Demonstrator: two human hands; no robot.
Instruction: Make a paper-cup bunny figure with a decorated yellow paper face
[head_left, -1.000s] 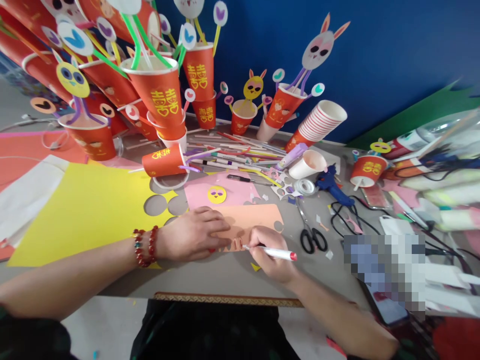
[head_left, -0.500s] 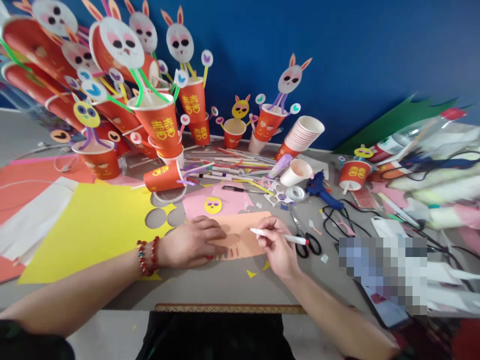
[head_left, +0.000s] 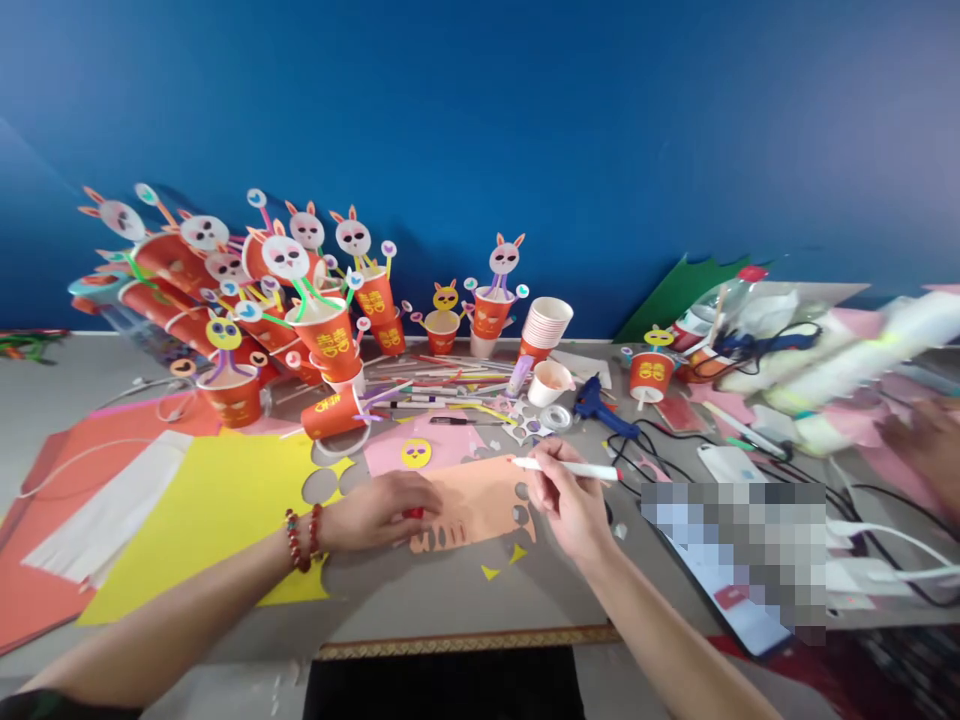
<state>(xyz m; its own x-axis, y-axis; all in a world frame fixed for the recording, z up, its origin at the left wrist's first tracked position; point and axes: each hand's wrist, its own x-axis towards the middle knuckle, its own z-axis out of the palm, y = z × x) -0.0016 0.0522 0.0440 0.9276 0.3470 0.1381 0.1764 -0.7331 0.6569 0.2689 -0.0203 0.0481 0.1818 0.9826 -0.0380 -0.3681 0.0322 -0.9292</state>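
Observation:
A white marker (head_left: 574,469) with a red end is gripped in my right hand (head_left: 568,505), its red tip pointing left at the far edge of a peach paper sheet (head_left: 480,500). Ear-like shapes and cut-out holes show along the sheet's near and right edges. My left hand (head_left: 386,508) lies on the sheet's left end, fingers curled, with a small red piece that looks like the marker's cap (head_left: 412,513) between them. A yellow paper face disc (head_left: 416,453) lies on pink paper (head_left: 457,435) just beyond the sheet.
Red paper cups with rabbit figures (head_left: 326,335) crowd the back left. A blue glue gun (head_left: 596,405) and its cables lie to the right, near a phone (head_left: 720,575). Yellow paper (head_left: 217,510) spreads at the left. Another person's hand (head_left: 919,450) appears at the right edge.
The view has tilted up and shows more wall. My left hand has shifted toward the sheet's left end, uncovering more of it. The marker tip is now at the far edge. Another person's hand has appeared.

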